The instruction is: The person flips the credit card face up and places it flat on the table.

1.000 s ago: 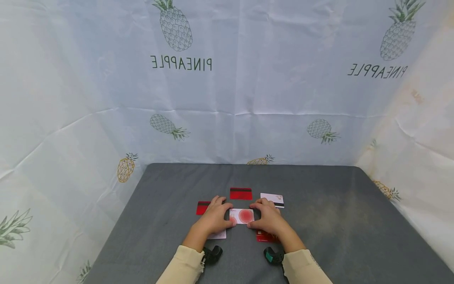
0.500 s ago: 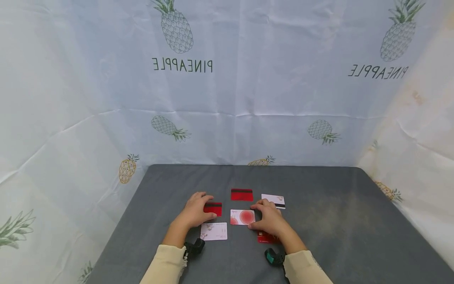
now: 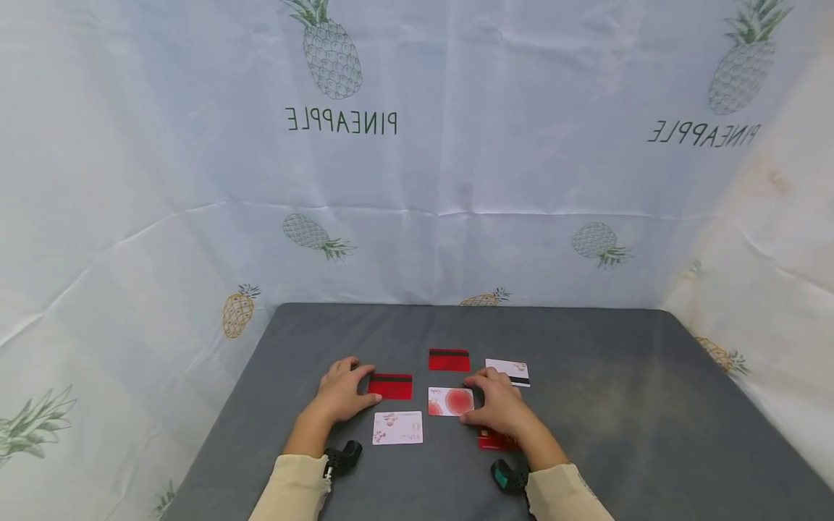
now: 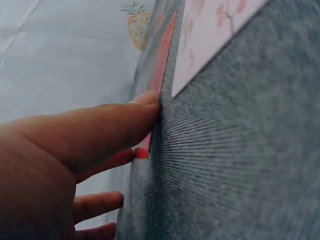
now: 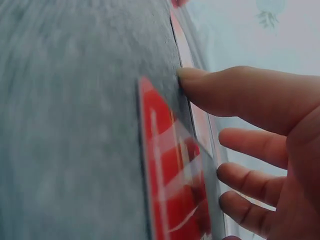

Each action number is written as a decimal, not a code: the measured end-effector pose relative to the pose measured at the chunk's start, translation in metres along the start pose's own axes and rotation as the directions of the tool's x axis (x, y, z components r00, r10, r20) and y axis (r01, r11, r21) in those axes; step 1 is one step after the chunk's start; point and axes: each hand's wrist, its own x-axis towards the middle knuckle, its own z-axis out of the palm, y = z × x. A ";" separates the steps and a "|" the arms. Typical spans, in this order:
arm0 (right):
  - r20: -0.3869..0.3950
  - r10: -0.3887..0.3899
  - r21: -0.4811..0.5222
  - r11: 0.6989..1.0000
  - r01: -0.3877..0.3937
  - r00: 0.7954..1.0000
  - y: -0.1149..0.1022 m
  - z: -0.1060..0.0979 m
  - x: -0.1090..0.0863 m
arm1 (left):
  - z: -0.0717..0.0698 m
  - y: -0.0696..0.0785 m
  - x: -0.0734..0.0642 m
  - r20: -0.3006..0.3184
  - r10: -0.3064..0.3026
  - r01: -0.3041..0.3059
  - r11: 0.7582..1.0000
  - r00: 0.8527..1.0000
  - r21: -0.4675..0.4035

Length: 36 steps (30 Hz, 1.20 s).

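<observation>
In the head view my left hand (image 3: 339, 391) is at the left end of a red card (image 3: 391, 387) with a dark stripe. Its thumb touches the card's near edge and its other fingers reach round to the far side. My right hand (image 3: 500, 402) spans the right end of a white card (image 3: 449, 401) with pink circles, fingers spread. In the right wrist view the thumb (image 5: 215, 90) rests at that card's near edge. Both cards lie flat. A red card (image 3: 496, 441) and a white striped card (image 3: 511, 371) are partly covered by the right hand.
A pale floral card (image 3: 398, 428) lies nearest me, left of centre. Another red striped card (image 3: 449, 359) lies at the back of the group. The grey tabletop (image 3: 599, 405) meets a pineapple-print cloth (image 3: 495, 159) behind and at both sides.
My left hand has let go of the white card's left end and moved left to the red card, uncovering the floral card. The right hand has stayed at the white card.
</observation>
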 end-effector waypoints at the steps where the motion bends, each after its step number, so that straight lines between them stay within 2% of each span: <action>1: -0.006 -0.008 -0.001 1.000 0.008 1.000 -0.002 0.000 0.001 | 0.000 0.001 0.000 0.001 0.000 0.000 1.000 1.000 0.008; 8: -0.040 -0.129 0.037 0.991 0.131 0.991 -0.029 0.012 0.019 | 0.003 0.007 -0.001 0.000 0.005 -0.005 1.000 1.000 -0.012; 13: 0.026 -0.180 0.056 0.982 0.178 0.983 -0.050 0.029 0.036 | 0.003 0.009 -0.002 0.029 -0.014 0.014 1.000 0.999 -0.025; 17: 0.078 -0.152 0.020 0.988 0.151 0.985 -0.061 0.038 0.045 | 0.005 0.009 -0.002 0.045 -0.025 0.026 0.999 0.999 -0.024; 21: 0.076 -0.116 -0.006 0.993 0.117 0.990 -0.065 0.042 0.051 | 0.005 0.009 -0.001 0.041 -0.023 0.024 0.999 0.999 -0.033; 28: 0.054 -0.090 0.054 0.995 0.087 0.994 -0.065 0.045 0.055 | 0.003 0.008 -0.001 0.039 -0.019 0.021 0.999 0.999 -0.038; 36: 0.020 -0.066 0.144 0.988 0.062 0.998 -0.071 0.050 0.051 | 0.005 0.007 -0.002 -0.005 -0.003 0.003 0.998 1.000 -0.061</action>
